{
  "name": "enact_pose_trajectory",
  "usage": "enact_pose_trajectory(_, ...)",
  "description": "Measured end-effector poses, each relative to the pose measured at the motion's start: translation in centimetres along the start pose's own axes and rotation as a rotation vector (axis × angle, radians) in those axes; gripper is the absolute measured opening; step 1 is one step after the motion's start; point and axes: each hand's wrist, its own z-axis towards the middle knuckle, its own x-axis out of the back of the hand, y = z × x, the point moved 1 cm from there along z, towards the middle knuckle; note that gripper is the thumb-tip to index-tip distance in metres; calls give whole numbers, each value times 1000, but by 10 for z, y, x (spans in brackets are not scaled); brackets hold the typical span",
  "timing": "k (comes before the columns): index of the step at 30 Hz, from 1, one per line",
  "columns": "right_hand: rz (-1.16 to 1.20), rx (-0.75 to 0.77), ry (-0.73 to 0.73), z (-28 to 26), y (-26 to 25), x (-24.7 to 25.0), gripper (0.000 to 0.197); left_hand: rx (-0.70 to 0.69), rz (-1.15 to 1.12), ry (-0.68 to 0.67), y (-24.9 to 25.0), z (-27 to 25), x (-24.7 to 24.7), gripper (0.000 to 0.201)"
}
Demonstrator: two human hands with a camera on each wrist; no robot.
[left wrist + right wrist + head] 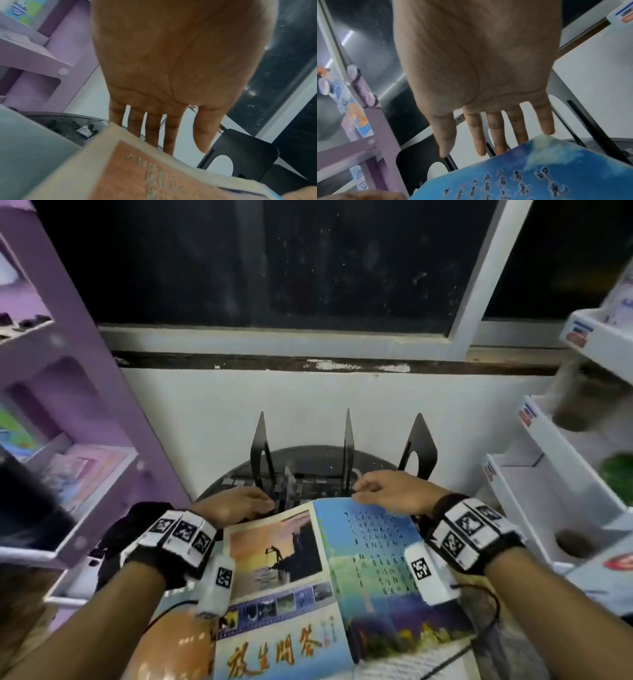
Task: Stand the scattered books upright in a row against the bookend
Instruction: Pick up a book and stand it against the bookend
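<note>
Two books lie flat side by side in front of me: one with a sunset picture [274, 570] [154, 175] and a blue one with columns of text [380, 556] [539, 175]. Behind them three black metal bookends stand on the round table, on the left [260, 455] [248, 152], in the middle [347, 453] [412, 159] and on the right [419, 450]. My left hand [239, 503] [171, 67] reaches over the sunset book, fingers straight, to the left bookend's foot. My right hand [394, 491] [479, 60] stretches over the blue book's far edge toward the middle bookend. Neither hand holds anything.
The dark round glass table [308, 460] stands against a white wall under a window. A purple shelf unit [85, 371] stands close on the left and white racks [548, 474] on the right. An orange surface [171, 645] shows under the books at the near left.
</note>
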Motion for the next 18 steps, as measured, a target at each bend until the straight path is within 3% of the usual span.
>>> enact_pose_trajectory(3,-148,45,-80,5,1,-1,40,-26,91,-69,-3,8,-1,27)
enact_pose_trajectory(7,-169,77,-103,10,6,-6,39,-106,207,-138,-5,5,1,32)
enact_pose_trajectory(14,-260,124,-26,12,5,-8,39,-198,302,-191,-2,-1,-2,31)
enact_pose_trajectory(18,-238,137,33,6,5,-7,37,-235,341,-114,3,-12,-9,22)
